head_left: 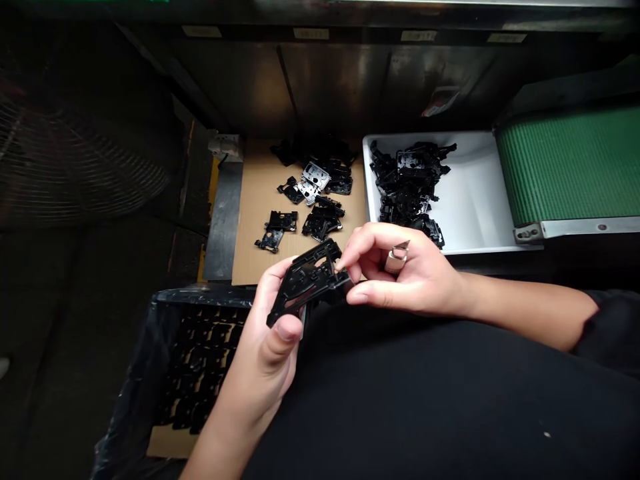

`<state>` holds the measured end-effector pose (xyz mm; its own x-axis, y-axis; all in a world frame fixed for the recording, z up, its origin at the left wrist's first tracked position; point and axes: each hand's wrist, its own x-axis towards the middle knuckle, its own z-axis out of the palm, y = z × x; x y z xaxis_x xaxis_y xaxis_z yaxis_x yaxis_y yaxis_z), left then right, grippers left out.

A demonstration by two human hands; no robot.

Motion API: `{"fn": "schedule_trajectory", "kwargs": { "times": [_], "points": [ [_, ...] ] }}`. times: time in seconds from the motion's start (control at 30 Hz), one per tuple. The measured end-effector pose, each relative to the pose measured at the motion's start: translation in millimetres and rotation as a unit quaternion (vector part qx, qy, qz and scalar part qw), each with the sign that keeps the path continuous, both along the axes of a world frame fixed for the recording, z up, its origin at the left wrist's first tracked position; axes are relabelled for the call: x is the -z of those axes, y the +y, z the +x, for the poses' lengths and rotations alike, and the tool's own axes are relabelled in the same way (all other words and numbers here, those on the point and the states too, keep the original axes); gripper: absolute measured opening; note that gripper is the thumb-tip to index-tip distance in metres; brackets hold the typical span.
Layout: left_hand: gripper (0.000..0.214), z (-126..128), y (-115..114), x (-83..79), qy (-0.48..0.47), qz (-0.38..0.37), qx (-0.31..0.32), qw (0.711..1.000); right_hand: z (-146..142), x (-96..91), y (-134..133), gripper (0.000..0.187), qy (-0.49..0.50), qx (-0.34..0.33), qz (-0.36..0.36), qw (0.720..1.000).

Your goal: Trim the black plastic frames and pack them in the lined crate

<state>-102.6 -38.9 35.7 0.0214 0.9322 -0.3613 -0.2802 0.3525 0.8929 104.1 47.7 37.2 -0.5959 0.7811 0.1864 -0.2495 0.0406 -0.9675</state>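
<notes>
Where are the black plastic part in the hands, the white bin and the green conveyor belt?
Black plastic part (305,283), head view, point on its flat middle.
White bin (475,193), head view, point on its bare inner wall.
Green conveyor belt (570,163), head view, point on the belt surface.

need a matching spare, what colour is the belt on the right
Green with fine ribbing: the conveyor belt shows best in the head view.

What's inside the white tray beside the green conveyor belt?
Black plastic parts lie heaped in the white tray; they cover its floor there, so anything beneath is hidden.
</notes>
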Motion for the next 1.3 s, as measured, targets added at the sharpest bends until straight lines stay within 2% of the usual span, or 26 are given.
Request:
{"fn": "schedule_trajectory", "kwargs": {
  "times": [0.1, 0.2, 0.33, 0.47, 0.67, 0.9, 1.07, 1.3],
  "points": [
    [0.101, -4, -5, 2.2, 0.008, 0.025, -0.006, 1.0, 1, 0.2, -4, 0.024, -0.011, -0.003, 0.02, 1.0],
    [0.111, -10, -10, 1.3, 0.061, 0.086, -0.025, 0.994, 4, 0.6, -8, 0.024, -0.023, -0.01, 0.095, 0.995],
    [0.112, -16, -15, -7.1, 0.157, 0.186, -0.033, 0.969, 8, 2.1, -12, 0.023, -0.04, -0.015, 0.212, 0.976],
    [0.114, -23, -17, -15.0, 0.218, 0.249, -0.05, 0.942, 8, 2.3, -16, 0.025, -0.03, -0.016, 0.233, 0.972],
    [0.115, -30, -20, -11.4, 0.219, 0.227, -0.045, 0.948, 2, -0.2, -22, 0.026, -0.03, -0.004, 0.193, 0.981],
    [0.123, -39, -21, -1.0, 0.264, 0.268, -0.05, 0.925, -5, 1.4, -24, 0.025, -0.032, 0.008, 0.196, 0.98],
    [0.119, -42, -22, -0.1, 0.279, 0.283, -0.052, 0.916, -9, 3.6, -22, 0.025, -0.05, 0.022, 0.21, 0.976],
    [0.116, -40, -27, -4.9, 0.239, 0.218, -0.073, 0.943, -11, 5.6, -15, 0.028, -0.051, 0.015, 0.244, 0.968]
  ]
}}
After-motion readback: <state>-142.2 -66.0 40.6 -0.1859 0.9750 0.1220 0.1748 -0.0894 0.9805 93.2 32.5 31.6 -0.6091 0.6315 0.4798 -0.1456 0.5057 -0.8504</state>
